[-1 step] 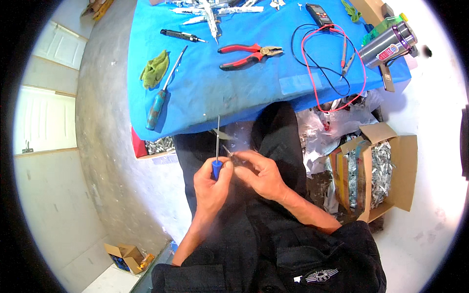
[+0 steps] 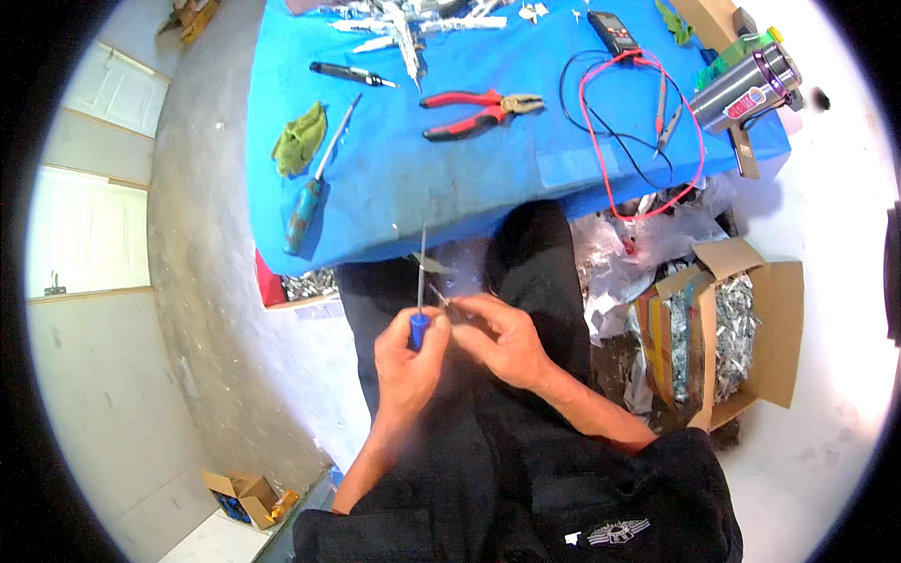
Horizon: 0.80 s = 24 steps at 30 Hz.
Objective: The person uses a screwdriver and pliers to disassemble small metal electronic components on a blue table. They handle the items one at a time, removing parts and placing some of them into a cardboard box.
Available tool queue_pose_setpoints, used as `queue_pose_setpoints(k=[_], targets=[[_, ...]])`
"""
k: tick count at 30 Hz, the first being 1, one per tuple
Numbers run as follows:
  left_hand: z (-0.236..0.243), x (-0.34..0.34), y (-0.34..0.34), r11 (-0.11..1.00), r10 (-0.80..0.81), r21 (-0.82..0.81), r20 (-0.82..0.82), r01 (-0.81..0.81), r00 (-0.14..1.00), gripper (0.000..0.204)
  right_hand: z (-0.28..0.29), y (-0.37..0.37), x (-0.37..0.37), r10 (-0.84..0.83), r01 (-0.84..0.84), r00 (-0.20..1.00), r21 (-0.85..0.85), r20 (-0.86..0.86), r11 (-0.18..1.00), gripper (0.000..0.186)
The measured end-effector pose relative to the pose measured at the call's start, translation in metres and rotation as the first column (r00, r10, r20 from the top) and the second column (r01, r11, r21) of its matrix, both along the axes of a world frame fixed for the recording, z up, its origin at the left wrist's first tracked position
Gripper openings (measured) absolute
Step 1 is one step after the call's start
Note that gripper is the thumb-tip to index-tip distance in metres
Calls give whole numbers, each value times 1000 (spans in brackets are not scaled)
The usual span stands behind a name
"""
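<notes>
My left hand (image 2: 405,361) is wrapped round the blue handle of a screwdriver (image 2: 419,328). Its thin shaft points away from me toward the table's front edge. Close on the right, my right hand (image 2: 502,342) has its thumb and fingers drawn together in a pinch. A small thin piece (image 2: 438,293) shows at those fingertips, too small and blurred to name. Both hands are over my lap, the fingertips almost meeting. On the blue-covered table (image 2: 375,202) beyond lie red-and-black pliers (image 2: 469,114), a teal-handled screwdriver (image 2: 305,211) and a dark pen-like tool (image 2: 352,73).
A multimeter (image 2: 612,33) with red and black leads is at the table's right, near a steel flask (image 2: 741,92). A green cloth (image 2: 300,141) lies at the left. White strip-like pieces (image 2: 404,42) are heaped at the back. An open carton (image 2: 774,328) of metallic scraps stands right.
</notes>
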<state>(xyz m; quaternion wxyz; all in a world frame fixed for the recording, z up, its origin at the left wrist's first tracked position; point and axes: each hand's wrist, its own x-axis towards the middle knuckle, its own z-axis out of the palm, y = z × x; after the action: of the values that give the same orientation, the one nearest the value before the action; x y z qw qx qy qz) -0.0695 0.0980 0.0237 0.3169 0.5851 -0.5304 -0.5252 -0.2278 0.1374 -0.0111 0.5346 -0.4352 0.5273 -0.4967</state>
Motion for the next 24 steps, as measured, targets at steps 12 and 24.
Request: queue_pose_setpoints(k=[12,24], targets=[[-4,3,-9,994,106,29,-25,-105,994,20,1,-11,-4,-100,86,991,-161,-84,983,37],[116,8,-226,821,109,-567,282,73,953,23,-19,-20,-35,-63,31,966,129,250,991,38]])
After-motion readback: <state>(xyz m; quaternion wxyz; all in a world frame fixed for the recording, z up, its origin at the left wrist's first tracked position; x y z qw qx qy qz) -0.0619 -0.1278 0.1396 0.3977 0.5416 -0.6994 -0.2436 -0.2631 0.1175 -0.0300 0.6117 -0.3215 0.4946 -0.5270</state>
